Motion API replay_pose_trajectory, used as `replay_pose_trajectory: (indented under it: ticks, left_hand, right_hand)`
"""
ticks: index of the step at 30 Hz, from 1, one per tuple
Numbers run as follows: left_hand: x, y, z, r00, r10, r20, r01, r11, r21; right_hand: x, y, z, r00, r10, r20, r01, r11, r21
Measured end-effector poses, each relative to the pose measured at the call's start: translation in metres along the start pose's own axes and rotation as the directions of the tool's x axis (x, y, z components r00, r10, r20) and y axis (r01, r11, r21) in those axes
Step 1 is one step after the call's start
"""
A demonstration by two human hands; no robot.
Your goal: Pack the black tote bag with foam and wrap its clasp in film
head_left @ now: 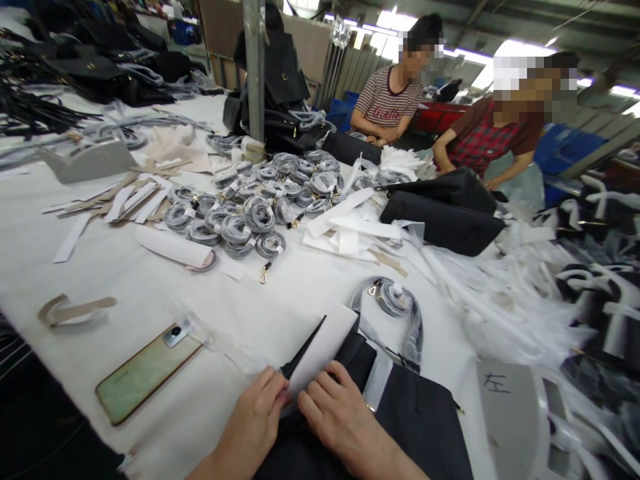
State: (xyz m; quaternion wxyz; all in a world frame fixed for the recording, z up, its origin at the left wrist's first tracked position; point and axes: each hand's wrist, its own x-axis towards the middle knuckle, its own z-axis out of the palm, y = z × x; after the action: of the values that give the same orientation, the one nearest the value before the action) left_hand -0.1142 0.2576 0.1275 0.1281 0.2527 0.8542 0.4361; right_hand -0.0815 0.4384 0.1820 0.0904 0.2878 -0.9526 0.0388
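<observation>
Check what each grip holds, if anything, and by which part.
Left grip pinches the near end of the white strip, at the edge of the black bag. Right grip lies against the strip's near right side; whether it clasps anything cannot be told.

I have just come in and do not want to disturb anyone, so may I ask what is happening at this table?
A person has the left hand and right hand at the near end of a white sheet, which is against a black bag. What the fingertips grip is partly hidden. A phone lies on the table to the left, and many coiled straps are farther back. Across the table are two other people.
</observation>
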Motion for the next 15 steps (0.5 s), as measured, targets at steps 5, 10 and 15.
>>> replay_pose_trajectory:
  ticks: [5,10,15]
  left_hand:
    - [0.0,0.004,-0.003,0.995,-0.027,0.091,0.023,0.999,0.049]
    - [-0.001,0.007,-0.003,0.993,-0.032,0.116,0.022,0.996,0.085]
    - [0.001,0.002,-0.009,0.991,-0.049,0.125,0.059,0.995,-0.077]
  right_hand:
    - [0.021,0.041,-0.031,0.986,-0.108,0.126,0.119,0.989,-0.083]
    - [0.041,0.071,-0.042,0.948,-0.204,0.242,0.231,0.969,-0.087]
    - [0.033,0.079,-0.014,0.949,-0.213,0.232,0.231,0.971,-0.056]
